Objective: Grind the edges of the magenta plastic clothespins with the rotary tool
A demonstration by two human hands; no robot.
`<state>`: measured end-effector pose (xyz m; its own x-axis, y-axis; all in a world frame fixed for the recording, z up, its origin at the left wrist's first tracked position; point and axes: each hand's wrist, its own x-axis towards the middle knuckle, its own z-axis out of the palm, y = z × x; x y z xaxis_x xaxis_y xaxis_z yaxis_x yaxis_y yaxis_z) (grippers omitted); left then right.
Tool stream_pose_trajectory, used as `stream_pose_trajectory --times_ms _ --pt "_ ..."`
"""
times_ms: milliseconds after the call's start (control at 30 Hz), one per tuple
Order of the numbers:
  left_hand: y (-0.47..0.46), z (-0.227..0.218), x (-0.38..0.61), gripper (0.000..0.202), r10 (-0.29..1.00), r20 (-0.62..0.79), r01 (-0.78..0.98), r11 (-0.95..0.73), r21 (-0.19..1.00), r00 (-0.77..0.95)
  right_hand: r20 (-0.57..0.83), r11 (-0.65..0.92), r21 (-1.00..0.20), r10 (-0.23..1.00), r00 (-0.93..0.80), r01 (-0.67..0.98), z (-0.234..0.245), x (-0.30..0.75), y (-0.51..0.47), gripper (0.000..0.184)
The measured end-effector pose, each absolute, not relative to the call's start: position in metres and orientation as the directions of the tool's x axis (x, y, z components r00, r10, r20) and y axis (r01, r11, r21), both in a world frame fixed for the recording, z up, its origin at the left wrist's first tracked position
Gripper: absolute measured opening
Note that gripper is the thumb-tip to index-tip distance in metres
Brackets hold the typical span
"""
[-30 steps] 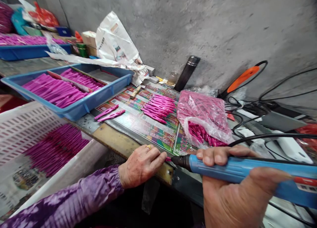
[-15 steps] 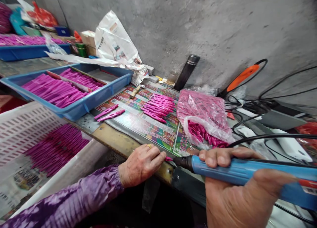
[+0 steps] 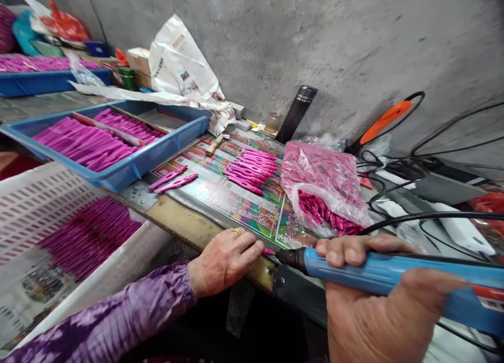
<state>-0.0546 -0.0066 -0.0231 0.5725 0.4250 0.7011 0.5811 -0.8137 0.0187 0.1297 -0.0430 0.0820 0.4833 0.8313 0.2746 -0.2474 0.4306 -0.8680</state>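
Our right hand (image 3: 374, 321), wrapped around a blue power tool (image 3: 386, 273), has eased slightly rightward, baring more of the magenta pen-like piece (image 3: 268, 251). Our left hand (image 3: 226, 263) pinches that at the table (image 3: 173, 216) edge, likely steadying it for the tool.

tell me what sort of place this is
Probably a small assembly workshop: a divided blue plastic tray holds rows of slim magenta pieces, an open plastic bag holds more magenta parts, and the right hand grips what looks like a blue electric screwdriver.
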Motion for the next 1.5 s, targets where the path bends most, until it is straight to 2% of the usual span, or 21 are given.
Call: stream_pose_trajectory --times_ms 433,700,900,1100,1200,1300,1400,1500 --pt "-0.007 -0.019 -0.055 0.022 0.389 0.735 0.558 -0.829 0.017 0.555 0.324 0.461 -0.858 0.827 0.460 -0.225 0.082 0.129 -0.044 0.057" --pt "-0.004 -0.025 -0.051 0.022 0.488 0.675 0.612 -0.788 0.069 0.553 0.361 0.476 -0.859 0.825 0.436 -0.190 0.086 0.129 -0.047 0.060" --pt "-0.013 -0.020 -0.054 0.025 0.559 0.679 0.596 -0.772 0.219 0.475 0.387 0.494 -0.850 0.821 0.419 -0.183 0.090 0.125 -0.050 0.054" --pt "-0.033 -0.007 -0.058 0.018 0.700 0.635 0.447 -0.707 0.548 0.327 0.382 0.480 -0.861 0.829 0.409 -0.168 0.092 0.125 -0.056 0.056" --pt "-0.042 0.002 -0.059 0.017 0.827 0.500 0.321 -0.561 0.763 0.256 0.402 0.487 -0.862 0.824 0.400 -0.137 0.092 0.123 -0.060 0.057" --pt "-0.051 0.009 -0.061 0.026 0.945 0.198 0.117 -0.234 0.965 0.259 0.429 0.493 -0.865 0.824 0.371 -0.096 0.092 0.120 -0.063 0.057" --pt "-0.059 0.012 -0.063 0.044 0.936 -0.089 -0.090 0.127 0.988 0.339 0.433 0.486 -0.870 0.833 0.345 -0.080 0.092 0.116 -0.064 0.055" --pt "-0.065 0.010 -0.066 0.053 0.891 -0.232 -0.195 0.326 0.925 0.389 0.438 0.485 -0.871 0.838 0.326 -0.075 0.092 0.112 -0.064 0.055"
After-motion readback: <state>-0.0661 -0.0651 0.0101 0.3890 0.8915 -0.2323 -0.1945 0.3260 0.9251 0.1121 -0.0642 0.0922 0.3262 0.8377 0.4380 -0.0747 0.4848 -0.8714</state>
